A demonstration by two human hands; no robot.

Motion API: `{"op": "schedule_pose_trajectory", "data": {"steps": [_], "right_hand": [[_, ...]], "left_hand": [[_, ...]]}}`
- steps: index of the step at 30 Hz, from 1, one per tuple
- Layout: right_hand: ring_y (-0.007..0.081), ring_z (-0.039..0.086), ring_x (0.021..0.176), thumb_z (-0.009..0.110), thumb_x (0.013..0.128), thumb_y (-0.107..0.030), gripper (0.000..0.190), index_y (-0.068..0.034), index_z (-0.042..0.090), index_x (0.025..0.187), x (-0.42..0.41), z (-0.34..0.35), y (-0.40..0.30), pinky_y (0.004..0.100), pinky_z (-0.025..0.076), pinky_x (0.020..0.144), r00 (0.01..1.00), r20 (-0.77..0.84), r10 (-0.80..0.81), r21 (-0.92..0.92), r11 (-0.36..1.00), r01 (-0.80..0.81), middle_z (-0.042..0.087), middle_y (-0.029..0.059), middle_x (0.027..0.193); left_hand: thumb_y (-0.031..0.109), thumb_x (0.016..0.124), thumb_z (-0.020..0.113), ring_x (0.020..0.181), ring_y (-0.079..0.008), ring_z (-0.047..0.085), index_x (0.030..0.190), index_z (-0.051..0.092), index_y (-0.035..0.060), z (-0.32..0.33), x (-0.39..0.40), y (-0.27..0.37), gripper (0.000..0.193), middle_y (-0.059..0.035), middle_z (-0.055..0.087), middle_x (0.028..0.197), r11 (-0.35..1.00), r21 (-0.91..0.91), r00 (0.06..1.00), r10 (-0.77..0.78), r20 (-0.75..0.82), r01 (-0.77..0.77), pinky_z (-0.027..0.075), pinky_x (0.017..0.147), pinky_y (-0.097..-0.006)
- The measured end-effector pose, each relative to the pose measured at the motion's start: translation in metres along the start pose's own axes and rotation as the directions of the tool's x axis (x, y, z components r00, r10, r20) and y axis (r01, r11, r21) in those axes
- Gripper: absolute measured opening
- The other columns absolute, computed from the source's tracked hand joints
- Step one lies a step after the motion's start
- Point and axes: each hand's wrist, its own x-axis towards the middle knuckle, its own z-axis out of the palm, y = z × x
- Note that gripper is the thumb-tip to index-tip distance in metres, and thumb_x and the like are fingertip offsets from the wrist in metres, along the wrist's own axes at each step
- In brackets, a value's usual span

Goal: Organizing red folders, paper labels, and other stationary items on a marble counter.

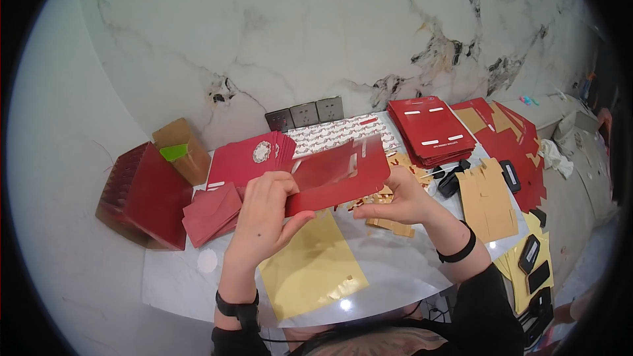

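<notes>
A folded piece of glossy red printed card [336, 181] with a rectangular cut-out is raised above the table, tilted. My left hand [264, 215] grips its left end, fingers on top and thumb below. At its right end is my right hand [408, 198], thumb spread away from the card. Its fingertips are partly hidden at the card's edge, so whether they touch it is unclear. Below lies a yellow sheet [311, 267] on the white marble-patterned table [405, 262]. Small tan and red card scraps [371, 202] lie behind the right hand.
Back right stands a stack of red printed cards [430, 126]; flat red pieces [514, 153] lie beyond. Red envelopes [212, 215] and crimson cards [242, 158] lie left, beside a red box [156, 198] and brown carton [195, 158]. Tan card [487, 202] and a black tool [450, 183] lie right.
</notes>
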Motion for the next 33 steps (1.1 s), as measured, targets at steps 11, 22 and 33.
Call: {"op": "schedule_pose_trajectory", "data": {"steps": [11,22,33], "right_hand": [[0.0034,0.061,0.071,0.074,0.088,-0.015,0.017,-0.002,0.073,0.1,-0.011,0.013,0.034,0.0197,0.048,0.059,0.951,-0.027,0.307,0.298,0.911,-0.285,0.072,0.0003,0.085],[0.0075,0.064,0.084,0.075,0.087,-0.016,0.031,-0.004,0.067,0.115,-0.011,-0.003,0.031,0.0224,0.052,0.068,0.946,0.098,0.31,0.262,0.909,-0.325,0.07,0.0019,0.099],[0.0211,0.061,0.106,0.07,0.091,-0.032,0.04,-0.009,0.064,0.123,-0.013,-0.002,0.032,0.0349,0.048,0.092,0.842,0.311,0.442,-0.105,0.896,-0.431,0.066,0.007,0.118]], "left_hand": [[0.024,0.083,0.072,0.085,-0.0259,0.053,0.121,0.063,0.0104,0.032,-0.003,-0.012,0.041,-0.0065,0.056,0.094,0.999,0.005,0.999,0.033,0.044,-0.033,0.042,0.077,-0.037],[0.019,0.075,0.077,0.086,-0.0245,0.055,0.121,0.064,0.0077,0.048,-0.003,-0.002,0.05,-0.0057,0.055,0.098,1.0,0.01,0.996,0.023,-0.09,-0.022,0.045,0.076,-0.0367],[0.021,0.08,0.073,0.089,-0.0256,0.054,0.122,0.066,0.0087,0.059,-0.006,-0.022,0.044,-0.0072,0.058,0.098,0.987,-0.083,0.99,0.139,-0.025,-0.141,0.045,0.078,-0.0363]]}}
